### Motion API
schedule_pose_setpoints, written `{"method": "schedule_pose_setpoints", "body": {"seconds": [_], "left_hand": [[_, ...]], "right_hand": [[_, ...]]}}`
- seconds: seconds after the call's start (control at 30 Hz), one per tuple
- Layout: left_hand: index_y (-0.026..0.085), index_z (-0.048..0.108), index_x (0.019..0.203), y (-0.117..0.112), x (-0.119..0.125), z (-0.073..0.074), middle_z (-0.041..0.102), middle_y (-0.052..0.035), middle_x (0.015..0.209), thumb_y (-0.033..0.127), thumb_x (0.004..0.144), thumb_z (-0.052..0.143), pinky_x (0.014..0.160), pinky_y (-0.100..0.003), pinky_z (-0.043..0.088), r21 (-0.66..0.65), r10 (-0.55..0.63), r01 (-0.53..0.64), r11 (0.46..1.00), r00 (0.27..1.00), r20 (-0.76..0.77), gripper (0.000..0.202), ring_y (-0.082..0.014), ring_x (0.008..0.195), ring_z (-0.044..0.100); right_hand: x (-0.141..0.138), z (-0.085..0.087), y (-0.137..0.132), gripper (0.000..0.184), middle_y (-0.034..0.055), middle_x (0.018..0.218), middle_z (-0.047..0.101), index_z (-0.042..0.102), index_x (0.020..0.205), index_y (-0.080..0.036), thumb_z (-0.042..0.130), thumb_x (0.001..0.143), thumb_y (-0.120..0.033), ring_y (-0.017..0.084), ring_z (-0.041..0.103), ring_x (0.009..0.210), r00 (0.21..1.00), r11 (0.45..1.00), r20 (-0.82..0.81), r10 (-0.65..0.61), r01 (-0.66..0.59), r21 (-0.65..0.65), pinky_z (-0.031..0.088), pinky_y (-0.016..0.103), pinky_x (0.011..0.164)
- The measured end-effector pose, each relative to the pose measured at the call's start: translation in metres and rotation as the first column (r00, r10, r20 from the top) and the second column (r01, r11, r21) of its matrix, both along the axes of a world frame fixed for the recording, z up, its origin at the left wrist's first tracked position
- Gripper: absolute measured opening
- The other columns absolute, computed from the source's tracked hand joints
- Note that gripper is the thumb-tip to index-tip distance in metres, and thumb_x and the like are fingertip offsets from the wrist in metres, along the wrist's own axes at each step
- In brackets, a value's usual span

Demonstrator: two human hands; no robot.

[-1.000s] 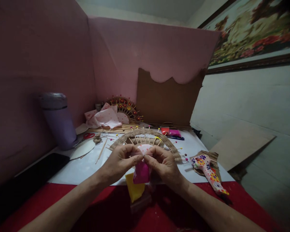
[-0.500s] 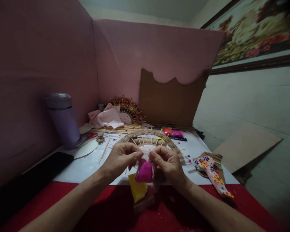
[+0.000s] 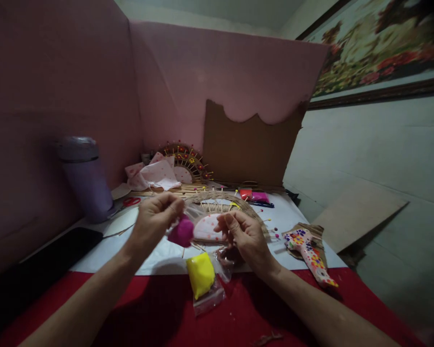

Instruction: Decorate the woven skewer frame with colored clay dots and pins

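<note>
My left hand (image 3: 155,219) pinches the top of a clear bag holding a lump of magenta clay (image 3: 181,231), lifted above the white sheet. My right hand (image 3: 243,237) hovers to the right of it, thumb and forefinger pressed together; what they hold is too small to make out. Below and between my hands a yellow clay lump in a clear bag (image 3: 200,274) lies at the edge of the red cloth (image 3: 159,313). Behind my hands lies a half-round woven fan of sticks with a pink dotted centre (image 3: 210,226).
A purple flask (image 3: 85,178) stands at the left, a black phone (image 3: 54,255) before it. At the back are a second beaded fan (image 3: 186,164), pink dotted cloth (image 3: 154,176), red scissors (image 3: 132,201) and clay packets (image 3: 255,196). A painted cardboard piece (image 3: 309,255) lies at the right.
My left hand has pulled the magenta clay bag up and to the left, away from my right hand. The yellow bag now lies uncovered on the cloth.
</note>
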State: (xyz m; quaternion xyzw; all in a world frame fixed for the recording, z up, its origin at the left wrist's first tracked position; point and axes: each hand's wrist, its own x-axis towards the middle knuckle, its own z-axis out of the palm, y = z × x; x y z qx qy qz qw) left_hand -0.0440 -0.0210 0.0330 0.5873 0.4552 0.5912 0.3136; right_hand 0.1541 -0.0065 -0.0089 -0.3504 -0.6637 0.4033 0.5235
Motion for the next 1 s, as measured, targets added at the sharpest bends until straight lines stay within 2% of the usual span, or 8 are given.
{"method": "schedule_pose_setpoints", "body": {"seconds": [0.1, 0.17, 0.27, 0.33, 0.63, 0.87, 0.93, 1.0], "left_hand": [[0.018, 0.058, 0.066, 0.009, -0.031, 0.011, 0.048, 0.0037, 0.052, 0.035, 0.072, 0.057, 0.046, -0.023, 0.03, 0.035, 0.311, -0.31, 0.95, 0.929, -0.201, 0.018, -0.0099, 0.045, 0.04], [0.019, 0.06, 0.067, 0.016, -0.052, 0.015, 0.051, 0.0003, 0.054, 0.035, 0.074, 0.052, 0.047, -0.026, 0.029, 0.057, 0.462, -0.5, 0.864, 0.742, -0.485, 0.02, -0.0141, 0.049, 0.044], [0.021, 0.063, 0.07, 0.025, -0.073, 0.014, 0.062, -0.0086, 0.069, 0.036, 0.076, 0.049, 0.051, -0.031, 0.031, 0.0, 0.38, -0.632, 0.775, 0.465, -0.8, 0.022, -0.0241, 0.061, 0.055], [0.021, 0.065, 0.074, 0.027, -0.078, 0.012, 0.065, -0.0131, 0.079, 0.035, 0.078, 0.046, 0.053, -0.033, 0.033, -0.035, 0.292, -0.651, 0.758, 0.387, -0.874, 0.024, -0.0303, 0.071, 0.059], [0.019, 0.068, 0.088, 0.021, -0.065, 0.01, 0.068, -0.0181, 0.094, 0.019, 0.075, 0.046, 0.058, -0.036, 0.04, -0.075, 0.184, -0.71, 0.701, 0.282, -0.942, 0.026, -0.0353, 0.087, 0.063], [0.018, 0.068, 0.085, 0.018, -0.059, 0.009, 0.067, -0.0151, 0.09, 0.019, 0.077, 0.045, 0.066, -0.041, 0.041, 0.211, 0.377, -0.605, 0.768, 0.161, -0.912, 0.024, -0.0349, 0.089, 0.057], [0.018, 0.067, 0.082, 0.019, -0.053, 0.007, 0.067, -0.013, 0.089, 0.021, 0.079, 0.043, 0.072, -0.043, 0.041, 0.284, 0.462, -0.538, 0.794, 0.23, -0.856, 0.024, -0.0329, 0.092, 0.055], [0.018, 0.065, 0.08, 0.021, -0.042, 0.004, 0.067, -0.0103, 0.088, 0.022, 0.078, 0.043, 0.078, -0.041, 0.041, 0.271, 0.463, -0.449, 0.851, 0.4, -0.791, 0.023, -0.0288, 0.092, 0.054]], "right_hand": [[0.008, 0.005, 0.007, 0.03, 0.0008, 0.062, 0.06, 0.059, 0.066, -0.016, 0.052, 0.087, -0.036, 0.01, 0.049, 0.052, 0.949, 0.973, 0.265, -0.169, 0.117, 0.199, 0.038, 0.022, 0.049], [0.015, 0.01, 0.011, 0.022, -0.0002, 0.059, 0.06, 0.061, 0.065, -0.016, 0.059, 0.083, -0.029, 0.01, 0.048, 0.052, 0.878, 0.964, 0.451, -0.162, 0.043, 0.262, 0.037, 0.024, 0.052], [0.025, 0.021, 0.017, 0.007, -0.0014, 0.071, 0.063, 0.065, 0.075, -0.018, 0.07, 0.073, -0.023, 0.011, 0.053, 0.062, 0.767, 0.938, 0.633, 0.1, -0.284, 0.196, 0.039, 0.023, 0.057], [0.03, 0.029, 0.018, 0.019, -0.0013, 0.08, 0.064, 0.065, 0.081, -0.02, 0.076, 0.066, -0.025, 0.014, 0.055, 0.072, 0.669, 0.885, 0.72, 0.185, -0.432, 0.174, 0.04, 0.024, 0.062], [0.033, 0.032, 0.004, 0.044, 0.0001, 0.086, 0.065, 0.063, 0.094, -0.024, 0.081, 0.056, -0.037, 0.018, 0.056, 0.075, 0.409, 0.919, 0.905, 0.116, -0.389, 0.059, 0.038, 0.025, 0.062], [0.031, 0.031, 0.003, 0.015, 0.0023, 0.084, 0.063, 0.061, 0.085, -0.02, 0.065, 0.071, -0.016, 0.017, 0.054, 0.075, 0.392, 0.886, 0.916, 0.089, -0.451, 0.107, 0.039, 0.026, 0.065], [0.031, 0.031, 0.004, 0.012, 0.0016, 0.078, 0.061, 0.059, 0.081, -0.019, 0.06, 0.071, -0.012, 0.015, 0.052, 0.068, 0.44, 0.899, 0.897, 0.032, -0.406, 0.167, 0.037, 0.025, 0.062], [0.029, 0.031, 0.004, 0.012, 0.0012, 0.076, 0.059, 0.058, 0.079, -0.018, 0.058, 0.07, -0.011, 0.014, 0.049, 0.065, 0.523, 0.91, 0.852, -0.036, -0.335, 0.245, 0.036, 0.025, 0.059]]}}
